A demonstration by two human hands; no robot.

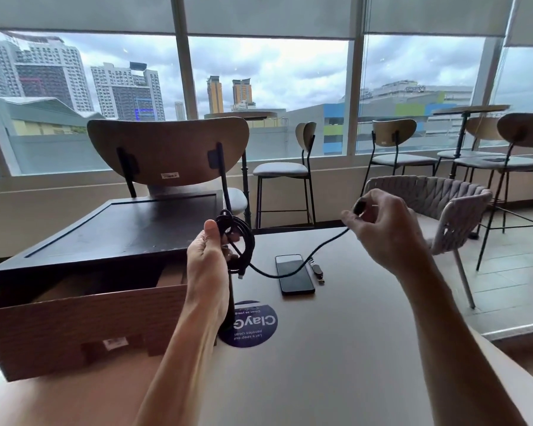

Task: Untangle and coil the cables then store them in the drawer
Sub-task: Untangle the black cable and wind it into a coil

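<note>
My left hand (pixel 208 259) is clamped on the coil (pixel 247 241), the wound-up part of the black cable (pixel 320 253). Thumb's up on the near side, fingers wrapped round the loops so they can't spring apart. I hold it raised off the surface (pixel 336 348) b/c loops hang rounder in the air. My right hand (pixel 382 229) is well apart from it, up & to the right. Its fingers are curled on the cable's far end w/ something dark in the grip, prob the plug, can't tell for sure. Hands apart like this lay the loose stretch out in one sagging line, so I can check it for knots ahead of the next wrap. The sag passes over the phone (pixel 294 273), which lies flat on the surface; touching the screen or not, can't tell. A short tail w/ a connector (pixel 240 275) dangles under the coil. The drawer (pixel 74 327) stands pulled open just left of my left forearm, so the finished coil has a short trip in

Writing: the round blue sticker (pixel 250 324) on the surface reads "ClayGo", plus "Clean as you go" & "Let's keep our pantries clean", upside down to me. Small labels on the drawer front & on the chair back (pixel 166 149) are too small to read
</note>
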